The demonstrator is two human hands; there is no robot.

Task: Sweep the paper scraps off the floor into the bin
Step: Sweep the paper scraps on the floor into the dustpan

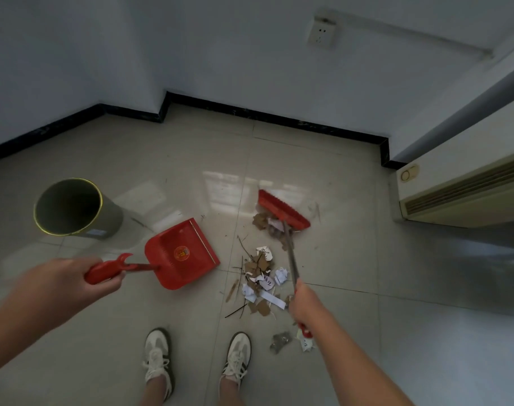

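Note:
My left hand grips the red handle of a red dustpan, whose open lip faces right toward the scraps. My right hand holds the metal shaft of a red broom; its head rests on the floor at the far end of the litter. White paper scraps and brown cardboard bits lie in a loose pile between dustpan and broom shaft. A few more scraps lie near my right shoe. A round olive bin with a yellow rim stands open at the left, tilted toward me.
My two white shoes stand at the bottom centre on the pale tiled floor. A black skirting board lines the white walls. A cream floor-standing unit with a grille fills the right side.

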